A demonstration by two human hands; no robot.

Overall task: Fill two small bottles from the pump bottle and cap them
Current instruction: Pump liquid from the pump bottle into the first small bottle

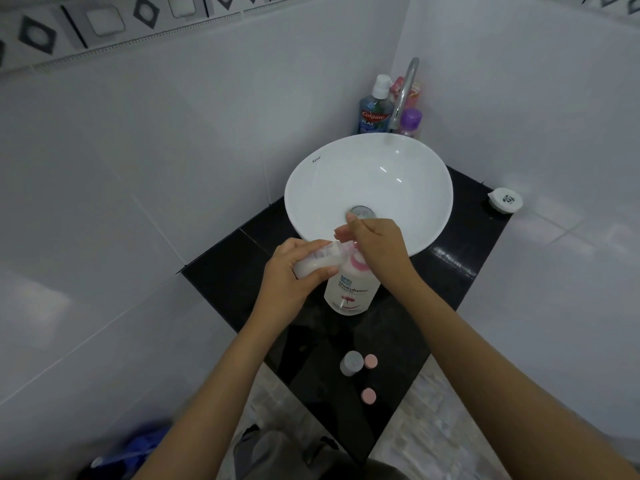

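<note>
A white pump bottle (349, 292) with a pink pump head stands on the black counter (228, 282) in front of the basin. My left hand (291, 271) holds a small clear bottle (320, 259) tilted on its side, part full of white liquid, its mouth at the pump's nozzle. My right hand (377, 244) rests on top of the pump head, fingers curled over it. Nearer to me on the counter stands a second small bottle (351, 362), uncapped, with two pink caps beside it: one (371, 361) to its right, one (368, 395) closer to the counter's edge.
A white round basin (408, 174) sits behind the pump bottle, with a chrome tap (403, 95) and a few toiletry bottles (374, 109) in the corner. A round white lidded item (505, 199) lies at the counter's right. Tiled walls close in on both sides.
</note>
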